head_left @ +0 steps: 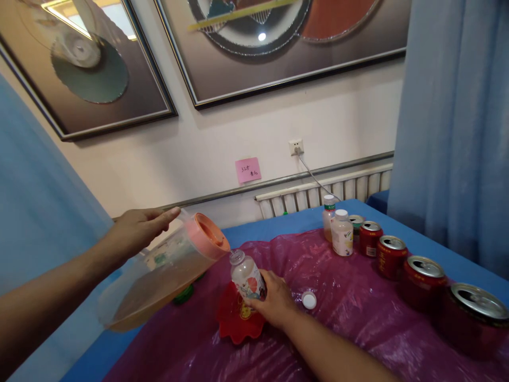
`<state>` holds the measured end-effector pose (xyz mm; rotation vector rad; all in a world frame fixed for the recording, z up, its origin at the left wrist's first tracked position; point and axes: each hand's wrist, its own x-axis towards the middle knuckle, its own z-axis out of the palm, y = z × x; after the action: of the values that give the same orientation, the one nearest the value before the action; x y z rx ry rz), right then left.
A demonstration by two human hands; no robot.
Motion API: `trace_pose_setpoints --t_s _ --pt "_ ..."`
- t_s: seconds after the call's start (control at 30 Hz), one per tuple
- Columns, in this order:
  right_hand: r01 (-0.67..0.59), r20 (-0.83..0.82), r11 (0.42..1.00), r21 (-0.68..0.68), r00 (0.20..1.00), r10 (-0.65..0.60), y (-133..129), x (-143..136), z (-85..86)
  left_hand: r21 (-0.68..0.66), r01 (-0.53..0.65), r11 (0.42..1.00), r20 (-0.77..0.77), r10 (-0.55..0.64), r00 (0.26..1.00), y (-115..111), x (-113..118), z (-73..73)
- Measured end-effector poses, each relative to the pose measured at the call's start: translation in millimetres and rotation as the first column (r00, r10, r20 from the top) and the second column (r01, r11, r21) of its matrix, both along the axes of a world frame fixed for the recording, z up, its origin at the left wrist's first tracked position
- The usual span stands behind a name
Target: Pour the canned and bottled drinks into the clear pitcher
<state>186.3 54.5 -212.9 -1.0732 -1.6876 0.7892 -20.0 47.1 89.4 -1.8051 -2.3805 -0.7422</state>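
Note:
My left hand [137, 233] is closed round the handle of a clear plastic pitcher [159, 286] with an orange lid [209, 233]. The pitcher is tipped to the right, and cloudy yellowish liquid lies along its lower side. Its spout is at the open mouth of a small clear bottle [247, 278] with a printed label. My right hand [278, 302] grips that bottle, which leans slightly, over a red scalloped mat [228, 318]. A white cap [309, 300] lies right of my right hand. Part of a green object [183, 295] shows behind the pitcher.
Two capped bottles [342, 233] stand at the back right, beside a row of several opened cans [392, 257]. Purple plastic sheeting [294, 254] covers part of the blue table [254, 233]. Behind are a radiator [358, 188], a plugged-in cord and a blue curtain [449, 132].

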Motion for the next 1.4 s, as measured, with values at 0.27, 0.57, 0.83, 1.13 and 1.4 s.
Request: trace_pose_setpoints --t_s 0.27,0.57,0.83,1.13,1.4 --pt "0.000 0.016 1.000 -0.004 1.000 0.000 0.0 0.0 -0.3 0.002 0.001 1.000 0.008 -0.001 1.000 0.2 -1.5 0.2" --pt "-0.003 0.033 1.000 -0.010 0.999 0.003 -0.7 0.7 0.7 -0.013 0.006 1.000 0.013 -0.006 1.000 0.0 3.9 0.7" --pt "-0.013 0.028 1.000 -0.013 1.000 0.013 -0.5 0.8 0.9 -0.019 -0.006 1.000 0.017 0.006 1.000 0.0 1.9 1.3" --pt "-0.013 0.030 1.000 -0.023 0.999 0.014 -1.0 1.4 1.4 -0.024 -0.005 1.000 0.014 0.005 1.000 -0.8 1.9 2.7" --pt "-0.015 0.024 1.000 -0.015 1.000 0.015 -1.8 1.3 0.9 -0.029 -0.013 0.999 0.025 0.014 1.000 -2.6 2.7 3.6"
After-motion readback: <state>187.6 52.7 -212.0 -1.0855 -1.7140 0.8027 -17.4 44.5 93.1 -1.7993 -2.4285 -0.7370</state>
